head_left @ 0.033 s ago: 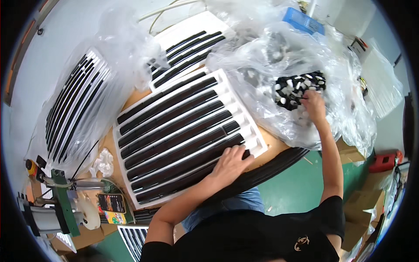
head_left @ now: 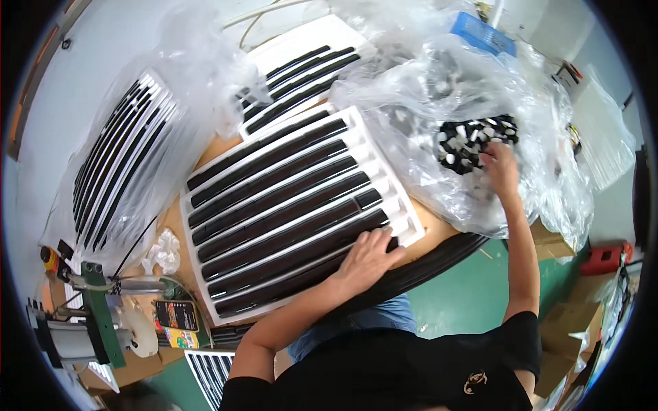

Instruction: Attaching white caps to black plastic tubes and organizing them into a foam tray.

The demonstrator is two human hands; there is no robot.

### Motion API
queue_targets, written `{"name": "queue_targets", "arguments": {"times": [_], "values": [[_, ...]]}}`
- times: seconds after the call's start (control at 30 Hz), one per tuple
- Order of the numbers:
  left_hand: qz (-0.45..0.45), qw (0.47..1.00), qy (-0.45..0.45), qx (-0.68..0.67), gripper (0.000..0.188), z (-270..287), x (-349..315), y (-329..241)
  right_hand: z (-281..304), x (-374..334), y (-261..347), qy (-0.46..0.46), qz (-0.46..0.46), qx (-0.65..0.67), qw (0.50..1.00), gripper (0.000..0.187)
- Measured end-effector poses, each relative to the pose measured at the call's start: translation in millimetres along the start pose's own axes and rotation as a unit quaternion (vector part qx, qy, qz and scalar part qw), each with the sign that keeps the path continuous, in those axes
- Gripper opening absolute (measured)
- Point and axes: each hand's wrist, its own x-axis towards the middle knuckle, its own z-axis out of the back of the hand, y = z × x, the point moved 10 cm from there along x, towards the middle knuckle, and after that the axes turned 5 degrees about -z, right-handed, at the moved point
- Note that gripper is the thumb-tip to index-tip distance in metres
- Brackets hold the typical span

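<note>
Left hand [head_left: 368, 260], fingers apart: pressure may skew black strips [head_left: 301, 253]. Right hand [head_left: 502, 168], grip unclear: fumbling may scatter pieces [head_left: 469, 137].

the strips [head_left: 271, 163] look like glossy plastic, the tray [head_left: 406, 216] smooth and matt, the bag [head_left: 462, 204] crinkled, shiny film

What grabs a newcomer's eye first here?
The white tray of long glossy black strips at centre, the left hand over its lower right edge. Then the right hand at small black and white pieces in clear plastic, to the tray's right. At left, more black strips show through clear wrap.
</note>
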Motion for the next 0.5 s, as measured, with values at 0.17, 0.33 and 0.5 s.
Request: {"name": "queue_targets", "arguments": {"times": [0.17, 0.33, 0.5], "values": [[0.002, 0.993, -0.067, -0.094, 0.028, -8, -7, 5, 29, -27, 16, -0.043, -0.161, 0.223, 0.960, 0.018], [0.165, 0.879, -0.161, -0.418, 0.041, 13, -17, 44, -12, -87, 90, 0.084, -0.219, 0.512, 0.827, 0.012], [0.219, 0.727, -0.183, -0.625, 0.039, 26, -43, 50, -51, -130, 171, 0.220, -0.278, 0.648, 0.675, 0.011]]}}
